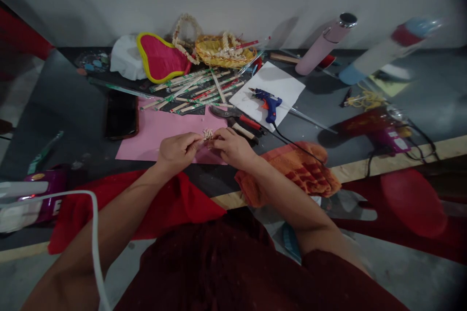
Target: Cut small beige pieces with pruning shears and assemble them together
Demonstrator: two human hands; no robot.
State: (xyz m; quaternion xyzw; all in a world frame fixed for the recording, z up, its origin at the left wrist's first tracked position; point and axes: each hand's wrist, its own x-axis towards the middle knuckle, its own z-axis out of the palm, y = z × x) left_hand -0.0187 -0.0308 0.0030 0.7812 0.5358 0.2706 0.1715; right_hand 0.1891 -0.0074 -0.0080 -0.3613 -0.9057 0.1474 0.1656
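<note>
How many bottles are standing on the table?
2: the pink bottle, behind and to the right of the glue gun, and the blue-based bottle, farther right.

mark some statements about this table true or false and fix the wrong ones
1. The left hand and the right hand pinch a small pale cluster. True.
2. The glue gun is green. False: it is mainly blue.
3. The phone lies left of the left hand. True.
4. The orange towel lies on the pink paper. False: it lies across the front edge of the table.
5. The basket is beyond the sticks. True.
</note>
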